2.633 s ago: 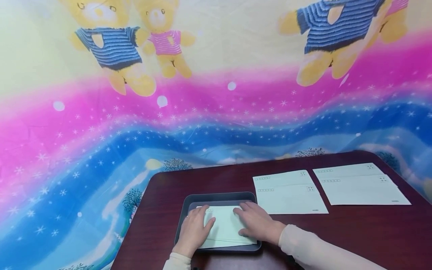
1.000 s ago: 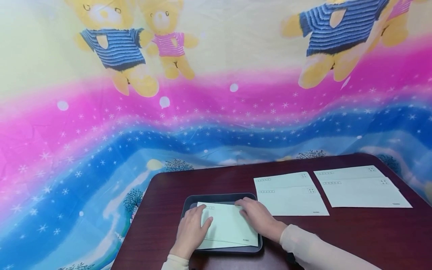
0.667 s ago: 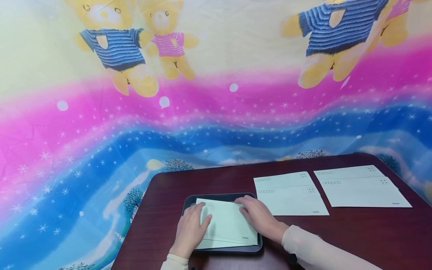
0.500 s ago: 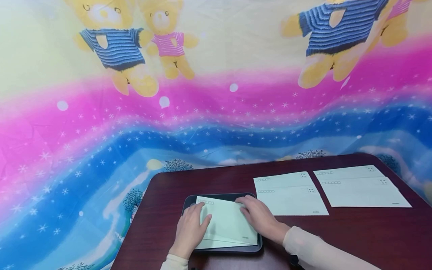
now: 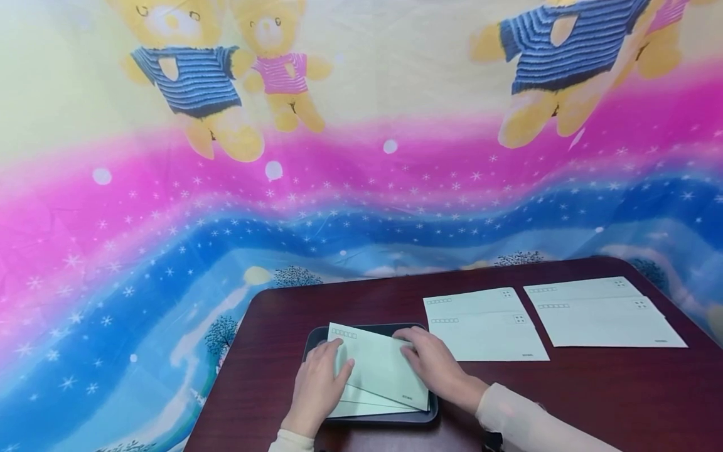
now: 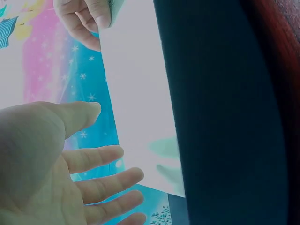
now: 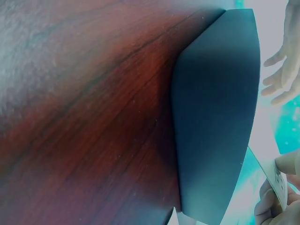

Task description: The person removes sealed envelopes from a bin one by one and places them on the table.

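Pinching an envelope with right fingers, left fingers spread apart near its other end

Room type unclear: bear-print cloth, dark table.

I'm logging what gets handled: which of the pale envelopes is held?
The topmost envelope over the tray, askew, its far right corner pinched by the right hand; the others lie beneath it or on the table.
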Available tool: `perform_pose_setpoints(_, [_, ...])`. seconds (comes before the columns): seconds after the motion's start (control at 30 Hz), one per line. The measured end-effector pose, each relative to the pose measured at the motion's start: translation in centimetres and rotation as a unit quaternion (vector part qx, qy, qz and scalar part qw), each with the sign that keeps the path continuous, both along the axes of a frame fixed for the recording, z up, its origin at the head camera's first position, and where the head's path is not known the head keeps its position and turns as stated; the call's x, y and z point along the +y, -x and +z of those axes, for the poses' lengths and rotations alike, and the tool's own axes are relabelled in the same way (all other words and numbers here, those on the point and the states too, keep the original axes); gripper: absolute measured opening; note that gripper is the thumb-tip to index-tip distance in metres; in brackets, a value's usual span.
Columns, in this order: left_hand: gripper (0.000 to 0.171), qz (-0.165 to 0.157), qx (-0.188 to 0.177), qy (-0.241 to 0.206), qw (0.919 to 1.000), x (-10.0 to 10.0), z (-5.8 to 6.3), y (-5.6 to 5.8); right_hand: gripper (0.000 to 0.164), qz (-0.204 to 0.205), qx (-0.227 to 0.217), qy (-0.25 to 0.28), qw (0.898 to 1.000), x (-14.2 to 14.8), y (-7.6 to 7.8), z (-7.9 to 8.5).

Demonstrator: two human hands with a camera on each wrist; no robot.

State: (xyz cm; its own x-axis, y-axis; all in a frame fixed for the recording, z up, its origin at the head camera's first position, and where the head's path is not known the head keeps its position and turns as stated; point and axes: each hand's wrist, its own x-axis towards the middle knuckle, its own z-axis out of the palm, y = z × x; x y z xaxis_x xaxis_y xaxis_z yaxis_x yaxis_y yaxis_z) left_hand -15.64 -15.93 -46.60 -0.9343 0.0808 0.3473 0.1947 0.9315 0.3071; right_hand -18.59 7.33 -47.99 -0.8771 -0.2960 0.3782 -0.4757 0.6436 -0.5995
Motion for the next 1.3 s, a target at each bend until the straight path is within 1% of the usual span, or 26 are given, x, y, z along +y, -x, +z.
perform_pose_setpoints(0.23, [0.045,-0.004,0.009,0.002,1.0,0.1,0.1,-0.2,0.028,-0.008,-0.022,0.012,1.0,0.4,-0.3,0.0])
perform_pose_setpoints(0.67, [0.046,-0.012,0.017,0.002,0.9998,0.1,0.5,-0.6,0.025,-0.025,-0.026,0.068,0.997,0.9,-0.7,0.9])
perform_pose_setpoints(1.07, [0.046,-0.014,0.013,0.002,0.9998,0.5,0.8,-0.5,0.025,-0.031,-0.016,0.074,0.997,1.9,-1.0,1.4])
perform_pose_setpoints(1.3, [0.046,-0.02,0.01,-0.001,0.9997,0.8,1.0,-0.4,0.026,-0.032,-0.011,0.078,0.996,2.2,-1.0,2.1])
